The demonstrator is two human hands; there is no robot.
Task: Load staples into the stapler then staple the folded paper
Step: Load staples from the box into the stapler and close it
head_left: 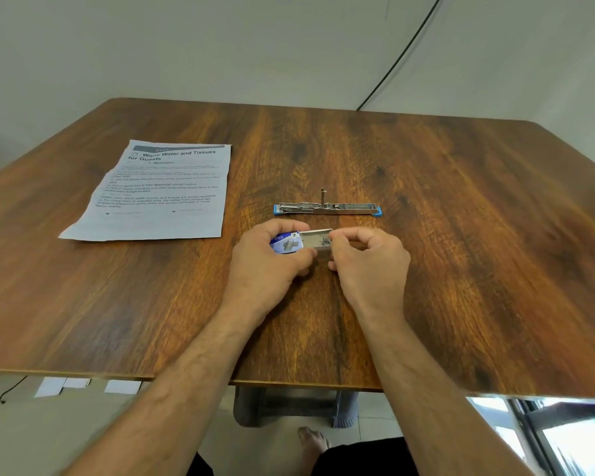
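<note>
The person sits at a wooden table (426, 269) and works with both bare hands just in front of the body. The left hand (268, 266) grasps a small blue and white staple box (285, 242) by its sleeve, fingers wrapped around it. The inner tray (318, 239) of the box is pulled out toward the right, and some dark staples lie loose inside it. The right hand (368, 261) pinches the right end of this tray between thumb and fingertips, so both hands are closed on the same box.

Just behind the hands, the stapler (327, 208) lies flat on the table, opened out into 1 long metal strip with blue tips at both ends. A small metal part stands up from its middle. It is not touched by any hand.

Far to the left, well apart from the stapler, a printed sheet of paper (158, 194) lies on the table. I cannot tell if it is folded.
</note>
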